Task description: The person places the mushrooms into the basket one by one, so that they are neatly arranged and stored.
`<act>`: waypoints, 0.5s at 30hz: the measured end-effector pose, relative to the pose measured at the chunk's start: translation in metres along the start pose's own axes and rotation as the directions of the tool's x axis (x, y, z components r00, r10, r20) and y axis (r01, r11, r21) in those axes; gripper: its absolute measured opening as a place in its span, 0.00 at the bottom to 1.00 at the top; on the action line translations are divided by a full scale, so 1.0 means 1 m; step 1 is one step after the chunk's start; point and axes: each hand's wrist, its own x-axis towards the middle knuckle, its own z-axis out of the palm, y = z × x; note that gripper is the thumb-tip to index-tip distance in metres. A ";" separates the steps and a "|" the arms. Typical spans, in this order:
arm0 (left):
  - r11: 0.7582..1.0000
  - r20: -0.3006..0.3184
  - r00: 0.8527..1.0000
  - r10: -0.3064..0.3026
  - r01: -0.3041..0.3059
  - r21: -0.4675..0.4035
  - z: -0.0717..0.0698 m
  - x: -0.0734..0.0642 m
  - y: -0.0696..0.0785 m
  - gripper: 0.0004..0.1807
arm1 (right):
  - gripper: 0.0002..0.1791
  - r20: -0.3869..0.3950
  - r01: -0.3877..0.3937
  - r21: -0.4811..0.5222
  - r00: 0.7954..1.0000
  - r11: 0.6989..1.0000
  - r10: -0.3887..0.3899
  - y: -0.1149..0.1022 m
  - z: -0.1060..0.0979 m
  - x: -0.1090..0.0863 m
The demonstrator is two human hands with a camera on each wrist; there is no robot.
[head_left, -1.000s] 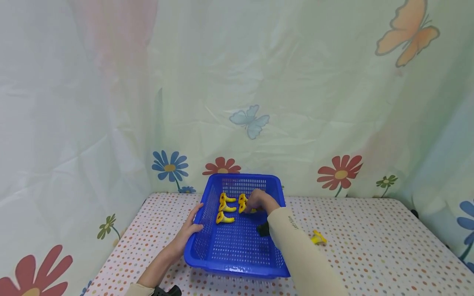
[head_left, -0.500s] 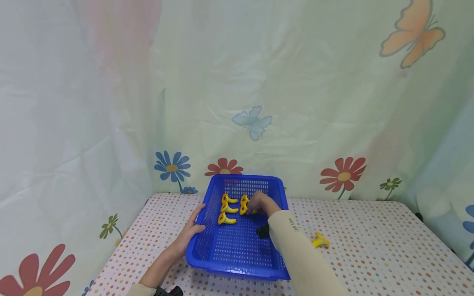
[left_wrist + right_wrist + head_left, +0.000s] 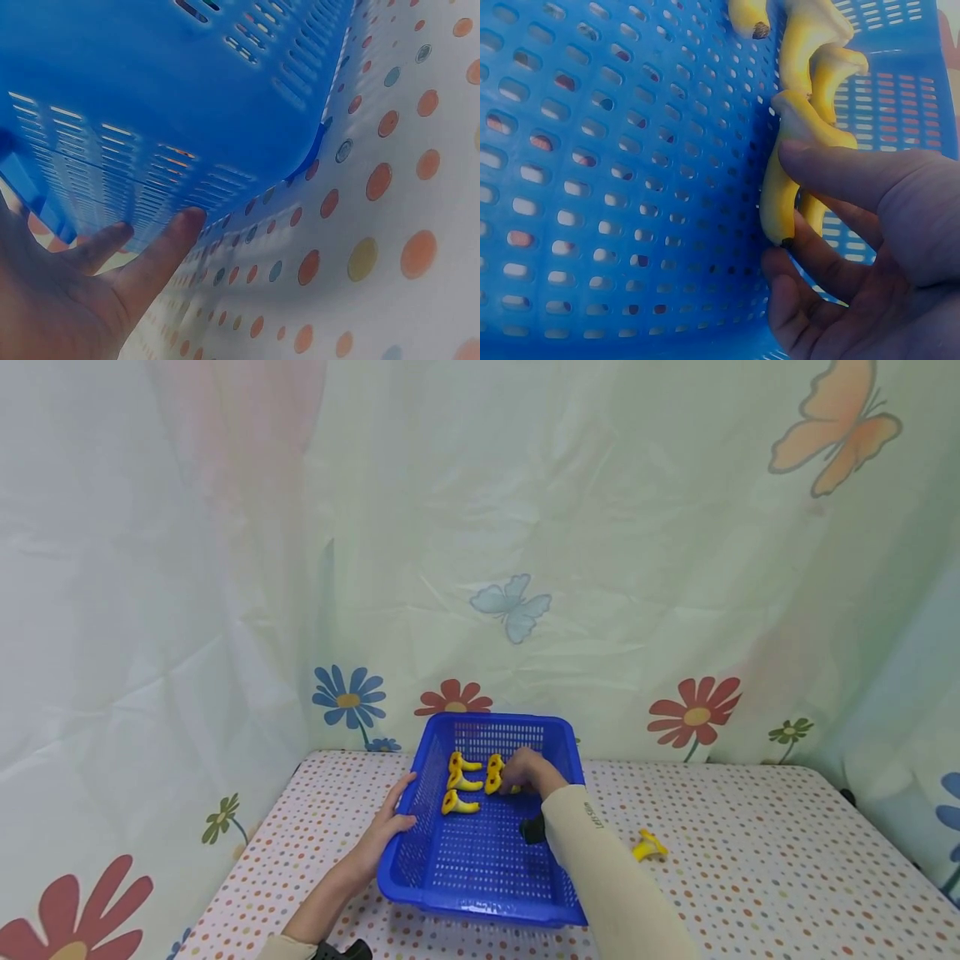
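In the head view my right hand reaches into the blue plastic basket. The right wrist view shows its thumb and fingers pinching a yellow trumpet-shaped mushroom, curved with a dark stem tip, close over the slotted floor. Another yellow mushroom lies right beside it. Three like it stand in a column at the left, the nearest mushroom lying crosswise with its flared cap leftward. My left hand holds the basket's left side, thumb over the rim and fingertips against the outer wall.
One more yellow mushroom lies on the dotted tablecloth, right of the basket and near my right sleeve. A flower-printed curtain hangs close behind the table's back edge.
Both hands keep nearly the same place and hold. The whole head view shifted slightly early on; no mushroom has visibly moved within the basket.
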 end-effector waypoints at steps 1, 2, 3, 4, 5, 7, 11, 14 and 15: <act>1.000 -0.002 1.000 -0.003 0.003 0.000 0.000 0.000 0.000 0.37 | 0.07 -0.002 -0.002 0.000 1.000 1.000 0.002 0.000 0.000 0.000; 1.000 -0.003 1.000 -0.005 0.005 0.000 0.000 0.000 0.000 0.37 | 0.06 -0.004 -0.002 -0.005 1.000 1.000 0.002 0.000 0.000 0.000; 1.000 -0.003 1.000 -0.007 0.007 0.000 0.000 0.000 0.000 0.37 | 0.06 -0.004 -0.003 -0.007 1.000 1.000 0.003 0.000 0.001 0.001; 1.000 -0.001 1.000 -0.009 0.009 -0.001 0.000 -0.001 0.000 0.38 | 0.06 0.000 -0.002 -0.005 1.000 1.000 0.002 0.001 0.001 0.002; 1.000 0.001 1.000 -0.010 0.010 -0.002 0.000 -0.001 0.001 0.38 | 0.06 0.002 0.006 -0.008 1.000 1.000 -0.006 0.002 0.001 0.001; 1.000 0.002 1.000 -0.011 0.011 -0.002 0.001 -0.001 0.001 0.38 | 0.05 0.005 0.007 0.002 1.000 1.000 -0.007 0.001 0.000 -0.001; 1.000 0.001 1.000 -0.008 0.008 -0.001 0.001 -0.002 0.001 0.37 | 0.04 0.009 0.020 0.006 1.000 1.000 -0.020 0.002 -0.002 -0.004; 1.000 -0.004 1.000 -0.007 0.007 0.003 0.000 -0.002 0.001 0.37 | 0.08 0.014 0.031 0.002 0.999 1.000 -0.031 0.002 -0.004 -0.005; 1.000 -0.005 1.000 -0.006 0.006 0.005 0.000 -0.002 0.001 0.37 | 0.10 0.017 0.036 0.002 0.999 0.999 -0.036 0.002 -0.004 -0.005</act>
